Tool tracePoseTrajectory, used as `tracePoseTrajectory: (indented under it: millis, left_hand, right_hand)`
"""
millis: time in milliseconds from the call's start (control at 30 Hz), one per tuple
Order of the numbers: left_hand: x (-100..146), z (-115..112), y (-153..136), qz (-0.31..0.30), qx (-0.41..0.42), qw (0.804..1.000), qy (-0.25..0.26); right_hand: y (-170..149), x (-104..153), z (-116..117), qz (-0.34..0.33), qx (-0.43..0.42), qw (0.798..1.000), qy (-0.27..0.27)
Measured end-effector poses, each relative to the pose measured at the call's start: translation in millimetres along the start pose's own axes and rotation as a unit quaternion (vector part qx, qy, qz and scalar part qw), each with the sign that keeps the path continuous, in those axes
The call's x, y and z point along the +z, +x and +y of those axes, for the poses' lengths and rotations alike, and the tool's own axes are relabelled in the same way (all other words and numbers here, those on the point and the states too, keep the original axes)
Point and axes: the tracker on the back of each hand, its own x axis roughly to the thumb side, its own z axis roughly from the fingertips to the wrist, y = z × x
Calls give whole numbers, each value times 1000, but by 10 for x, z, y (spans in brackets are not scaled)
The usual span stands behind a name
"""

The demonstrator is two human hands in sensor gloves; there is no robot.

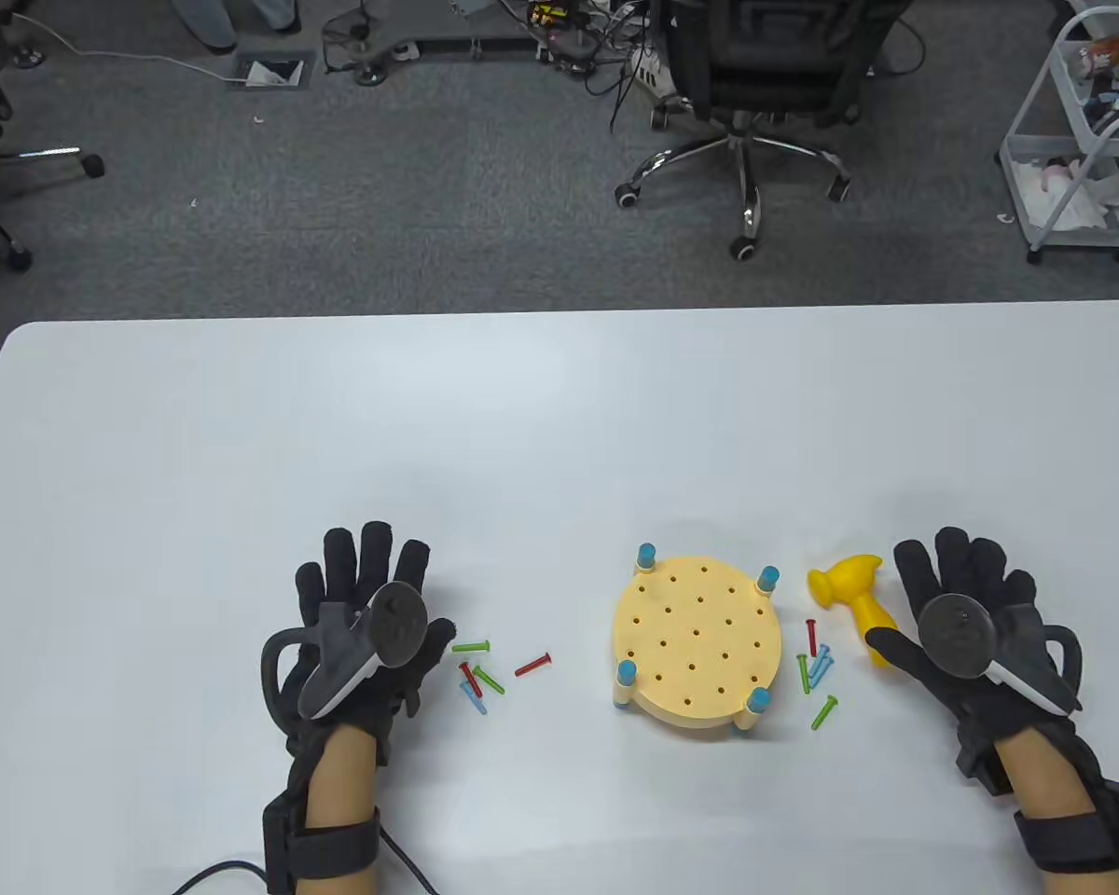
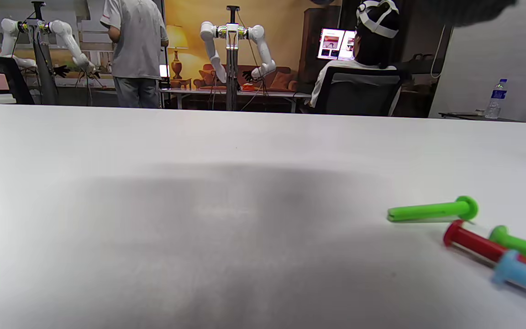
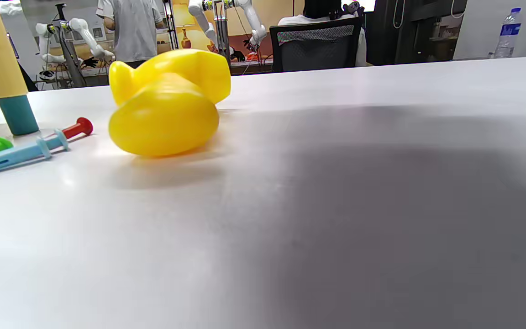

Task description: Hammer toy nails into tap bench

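Note:
A round yellow tap bench [image 1: 697, 644] with several empty holes and blue legs stands on the white table [image 1: 559, 419]. A yellow toy hammer [image 1: 856, 593] lies on its right, also in the right wrist view [image 3: 167, 109]. Loose toy nails lie in two heaps: one left of the bench [image 1: 481, 673], also in the left wrist view [image 2: 432, 211], one right of it [image 1: 816, 664], also in the right wrist view [image 3: 16, 153]. My left hand [image 1: 366, 608] lies flat and open, left of the nails. My right hand [image 1: 965, 611] lies flat and open, its thumb beside the hammer's handle.
An office chair [image 1: 744, 93] and a white cart [image 1: 1086, 140] stand on the floor beyond the table's far edge. A cable [image 1: 214, 874] runs from my left wrist at the near edge.

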Motion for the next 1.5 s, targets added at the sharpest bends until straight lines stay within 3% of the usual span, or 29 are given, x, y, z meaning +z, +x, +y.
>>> tracePoseTrajectory:
  millis: [900,1500]
  left_hand:
    - [58,86,-41,-2,37,999,20]
    - [65,89,-38,0,37,999,14]
  right_hand:
    - [2,-4,-4,0,-14,1000,-25]
    - [142,-93,235,14,10,1000,23]
